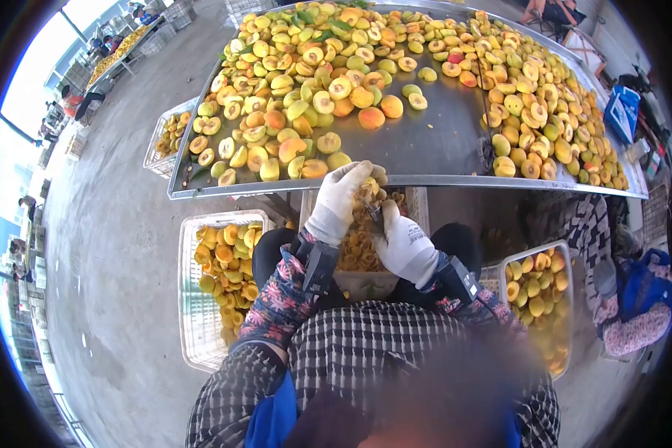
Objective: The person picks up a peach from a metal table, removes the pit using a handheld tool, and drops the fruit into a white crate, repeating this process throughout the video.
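My left hand (342,196), in a white glove with dirty fingertips, is closed around a yellow apricot piece (367,190) just in front of the metal table's near edge. Facing it, my right hand (405,243), also gloved, is closed on a small metal tool (374,212) whose end touches or nearly touches the fruit. Both hands are above a crate (422,201) between my knees, which holds orange-brown scraps (360,254). On the metal table (440,142) lie many halved and whole apricots (299,104).
A white basket (189,299) of apricot halves stands on the floor at the left, another basket (567,299) at the right. A smaller basket (154,153) sits beside the table's left side. A blue box (622,113) is at the right; people (75,103) sit far left.
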The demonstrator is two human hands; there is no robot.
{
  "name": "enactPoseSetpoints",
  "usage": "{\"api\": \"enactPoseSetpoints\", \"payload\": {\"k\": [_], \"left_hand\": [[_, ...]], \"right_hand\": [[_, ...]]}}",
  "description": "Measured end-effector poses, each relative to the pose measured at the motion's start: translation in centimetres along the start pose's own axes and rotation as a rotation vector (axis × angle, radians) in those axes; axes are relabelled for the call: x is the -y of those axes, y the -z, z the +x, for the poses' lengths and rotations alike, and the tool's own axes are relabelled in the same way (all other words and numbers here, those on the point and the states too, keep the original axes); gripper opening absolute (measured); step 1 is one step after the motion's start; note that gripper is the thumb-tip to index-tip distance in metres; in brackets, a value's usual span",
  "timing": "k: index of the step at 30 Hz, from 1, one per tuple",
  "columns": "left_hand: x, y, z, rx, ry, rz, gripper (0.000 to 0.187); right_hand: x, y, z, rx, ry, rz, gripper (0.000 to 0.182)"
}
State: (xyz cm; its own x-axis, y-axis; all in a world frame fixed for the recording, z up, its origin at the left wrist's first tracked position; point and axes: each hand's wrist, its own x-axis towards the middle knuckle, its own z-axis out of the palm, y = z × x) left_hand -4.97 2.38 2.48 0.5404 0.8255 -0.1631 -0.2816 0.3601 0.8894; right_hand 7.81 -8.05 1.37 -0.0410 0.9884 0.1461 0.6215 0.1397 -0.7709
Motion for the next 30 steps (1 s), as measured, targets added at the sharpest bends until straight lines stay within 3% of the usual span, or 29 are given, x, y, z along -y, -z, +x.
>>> {"api": "enactPoseSetpoints", "payload": {"k": [2,5,8,11,14,17,18,21,24,27,30], "left_hand": [[-0.5,0.6,0.4,0.108,0.063,0.168,0.036],[0.3,0.8,1.0,0.096,0.105,0.178,0.044],[1.9,-0.6,0.7,-0.029,-0.088,-0.386,0.055],[2.8,-0.9,0.3,-0.155,-0.119,-0.229,0.063],[2.2,-0.2,0.5,-0.144,-0.001,-0.039,0.058],[2.7,-0.4,0.7,-0.166,-0.037,0.001,0.056],[2.9,-0.5,0.7,-0.182,-0.055,-0.028,0.056],[3.0,-0.9,0.7,-0.214,-0.105,-0.027,0.055],[3.1,-0.5,1.1,-0.190,-0.003,0.075,0.054],[2.7,-0.6,1.0,-0.132,0.031,0.084,0.053],[3.2,-0.8,0.8,-0.128,-0.018,0.000,0.053]], "right_hand": [[0.0,0.7,-0.1,0.094,-0.052,-0.145,0.039],[-1.4,0.3,-0.2,0.071,-0.006,-0.001,0.037],[-2.4,0.6,0.3,0.056,0.004,0.065,0.034],[-2.5,0.7,0.6,0.098,-0.024,-0.069,0.033],[-3.3,1.1,0.8,0.198,0.037,-0.266,0.033],[-2.8,0.0,0.1,0.122,-0.051,-0.021,0.033],[-2.9,-0.6,-0.2,0.053,0.020,0.110,0.033],[-3.3,-1.1,0.0,0.044,0.023,0.128,0.035],[-3.3,0.6,0.1,0.260,-0.051,-0.050,0.035],[-2.9,0.7,-0.2,0.253,-0.113,0.117,0.037],[-4.0,-0.6,-0.5,0.084,0.062,0.288,0.037]]}}
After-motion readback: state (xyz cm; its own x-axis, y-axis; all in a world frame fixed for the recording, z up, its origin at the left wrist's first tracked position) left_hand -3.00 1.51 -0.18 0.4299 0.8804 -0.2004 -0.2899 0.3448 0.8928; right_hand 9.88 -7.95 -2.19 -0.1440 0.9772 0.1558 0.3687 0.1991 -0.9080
